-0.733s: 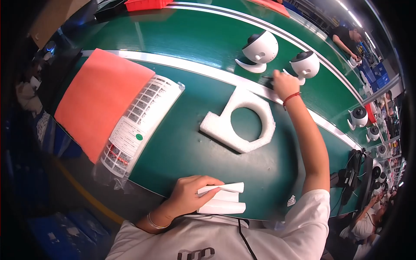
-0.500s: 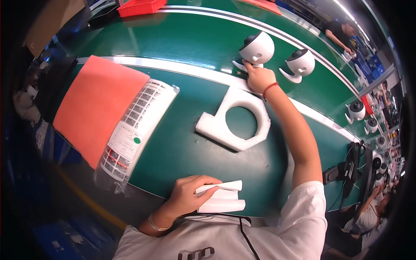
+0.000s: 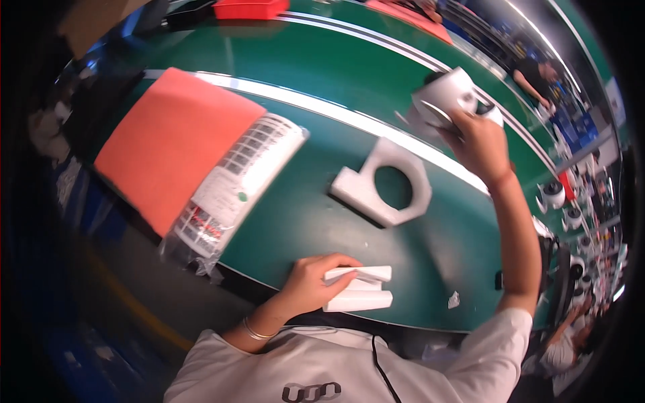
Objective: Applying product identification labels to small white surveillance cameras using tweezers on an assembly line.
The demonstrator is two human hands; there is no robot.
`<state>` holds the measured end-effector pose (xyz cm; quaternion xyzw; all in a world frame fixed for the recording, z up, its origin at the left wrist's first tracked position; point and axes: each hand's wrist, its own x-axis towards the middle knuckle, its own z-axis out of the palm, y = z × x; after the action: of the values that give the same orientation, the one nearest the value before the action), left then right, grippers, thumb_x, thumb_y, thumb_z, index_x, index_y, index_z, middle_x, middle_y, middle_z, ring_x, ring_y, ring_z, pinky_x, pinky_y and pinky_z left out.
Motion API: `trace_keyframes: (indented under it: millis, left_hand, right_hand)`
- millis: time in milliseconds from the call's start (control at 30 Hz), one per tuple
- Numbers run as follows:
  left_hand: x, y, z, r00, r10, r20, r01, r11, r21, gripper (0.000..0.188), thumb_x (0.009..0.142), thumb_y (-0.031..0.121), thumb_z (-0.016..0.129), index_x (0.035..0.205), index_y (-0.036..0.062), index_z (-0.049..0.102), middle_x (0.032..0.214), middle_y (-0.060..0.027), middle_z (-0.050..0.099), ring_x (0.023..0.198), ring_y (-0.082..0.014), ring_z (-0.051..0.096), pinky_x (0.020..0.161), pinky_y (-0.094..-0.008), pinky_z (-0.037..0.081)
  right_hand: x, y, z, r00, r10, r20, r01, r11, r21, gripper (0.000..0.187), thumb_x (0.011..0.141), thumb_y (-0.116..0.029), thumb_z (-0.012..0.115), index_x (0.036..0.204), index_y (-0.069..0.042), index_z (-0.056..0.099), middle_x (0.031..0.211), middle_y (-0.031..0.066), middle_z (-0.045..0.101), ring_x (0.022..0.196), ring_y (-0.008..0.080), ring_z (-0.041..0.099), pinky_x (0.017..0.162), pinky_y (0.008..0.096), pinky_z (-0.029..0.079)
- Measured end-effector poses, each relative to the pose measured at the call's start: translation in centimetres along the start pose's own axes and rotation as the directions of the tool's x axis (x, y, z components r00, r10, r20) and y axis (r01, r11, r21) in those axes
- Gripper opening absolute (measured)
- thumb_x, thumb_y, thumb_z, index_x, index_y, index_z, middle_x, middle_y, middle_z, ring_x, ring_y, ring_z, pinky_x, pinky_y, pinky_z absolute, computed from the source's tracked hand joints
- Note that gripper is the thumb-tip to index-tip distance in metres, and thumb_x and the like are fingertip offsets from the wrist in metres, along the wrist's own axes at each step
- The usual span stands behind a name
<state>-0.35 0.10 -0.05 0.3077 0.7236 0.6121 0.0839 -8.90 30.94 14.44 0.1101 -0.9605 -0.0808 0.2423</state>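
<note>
My right hand (image 3: 480, 144) grips a white round-headed camera (image 3: 443, 97) above the far side of the bench. The camera is tilted and blurred, with its dark front turned to the far left. A second white camera (image 3: 494, 113) stands behind that hand, mostly hidden. Near the front edge, my left hand (image 3: 314, 283) pinches a white folded channel-shaped piece (image 3: 357, 300) between thumb and fingers. Between the hands a white foam insert (image 3: 418, 171) with a big round hole lies flat on the green bench.
An orange sheet (image 3: 175, 144) and a plastic-wrapped stack of printed labels (image 3: 245, 168) lie to the left. At the far left stands a red bin (image 3: 250, 8). Further cameras (image 3: 552, 195) line the right side. A small clear scrap (image 3: 454, 299) rests near the front edge. Another person (image 3: 534, 77) works beyond.
My right hand has picked up the nearer camera, moved right with it and tipped it. My left hand still holds the white piece. The whole view has shifted slightly.
</note>
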Motion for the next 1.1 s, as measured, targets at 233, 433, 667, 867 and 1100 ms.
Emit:
trace_keyframes:
  millis: [233,433,667,867,1100]
  left_hand:
    - [-0.8,-0.4,0.3,1.0,-0.011,0.028,0.013,0.999,-0.046,0.019,0.088,0.019,0.066,0.103,0.0091,0.066,0.094,-0.01,0.07,0.087,-0.0269,0.069,0.077,-0.0346,0.052]
    - [-0.9,-0.4,1.0,1.0,0.011,-0.006,-0.012,0.995,-0.098,0.017,0.086,0.02,0.063,0.1,0.0106,0.064,0.091,-0.0099,0.07,0.085,-0.0311,0.068,0.077,-0.0385,0.052]
    - [-0.5,-0.2,0.4,0.994,0.056,-0.089,-0.07,0.984,-0.163,0.018,0.085,0.018,0.066,0.098,0.0056,0.064,0.092,-0.0099,0.071,0.085,-0.0282,0.069,0.077,-0.0356,0.052]
    - [-1.1,0.5,0.3,0.995,-0.013,-0.096,-0.008,0.976,-0.216,0.018,0.083,0.019,0.074,0.091,0.0045,0.066,0.08,-0.0057,0.068,0.071,-0.0125,0.064,0.066,-0.0261,0.047]
    - [-1.5,-0.9,1.1,0.991,-0.018,-0.135,-0.004,0.987,-0.161,0.021,0.079,0.022,0.08,0.073,0.0071,0.066,0.056,0.0005,0.054,0.053,-0.0024,0.042,0.046,-0.0239,0.034]
  right_hand:
    - [-3.1,-4.5,-6.0,0.946,-0.07,0.315,-0.029,0.954,0.3,0.023,0.072,-0.017,0.074,0.069,-0.004,0.055,0.058,0.0131,0.055,0.055,0.034,0.056,0.05,0.0417,0.039]
    - [-4.0,-3.6,-4.7,0.862,0.046,0.506,-0.328,0.811,0.485,0.023,0.067,-0.002,0.075,0.085,0.001,0.061,0.063,0.0095,0.054,0.056,0.0232,0.054,0.053,0.035,0.041]
    - [-12.0,-8.4,-2.0,0.991,0.126,-0.049,-0.083,0.854,0.514,0.028,0.073,-0.009,0.074,0.097,0.0,0.063,0.074,0.0097,0.055,0.063,0.022,0.052,0.056,0.0324,0.04]
    - [-15.5,-15.1,-0.1,0.983,0.079,0.165,-0.174,0.676,0.716,0.011,0.077,-0.008,0.068,0.083,0.0,0.065,0.07,0.0106,0.059,0.057,0.0228,0.053,0.053,0.0303,0.039]
    - [-16.5,-15.1,-0.2,0.974,0.2,0.105,-0.199,0.537,0.82,0.015,0.073,-0.013,0.079,0.08,-0.004,0.069,0.066,0.0059,0.062,0.045,0.0115,0.045,0.045,0.0252,0.034]
